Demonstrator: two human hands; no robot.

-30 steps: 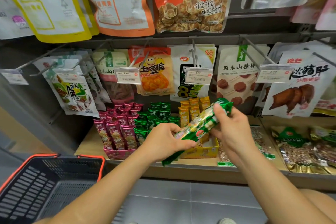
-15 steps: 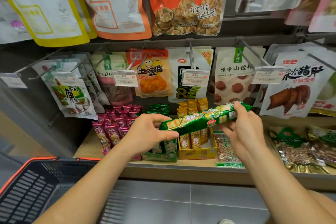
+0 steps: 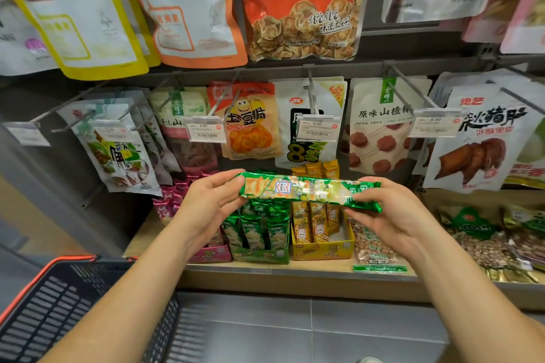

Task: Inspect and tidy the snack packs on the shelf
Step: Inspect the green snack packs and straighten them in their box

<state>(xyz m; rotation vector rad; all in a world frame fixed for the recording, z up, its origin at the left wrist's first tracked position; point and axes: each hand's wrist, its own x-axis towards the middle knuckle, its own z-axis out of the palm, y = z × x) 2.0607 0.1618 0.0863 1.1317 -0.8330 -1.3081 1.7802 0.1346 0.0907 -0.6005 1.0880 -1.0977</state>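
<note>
Since the earlier frame, the green snack pack (image 3: 306, 192) had levelled out from a tilt. It spanned between both sets of fingers. The left hand (image 3: 206, 205) pinched its left end and the right hand (image 3: 392, 215) gripped its right end, above the shelf (image 3: 295, 271).

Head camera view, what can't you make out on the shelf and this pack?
- Green pack, head view: print blurred, back face turned away.
- Pink box: mostly behind the left hand.
- Leftmost price tag: too blurred.
- Basket: cut off by edges.
</note>
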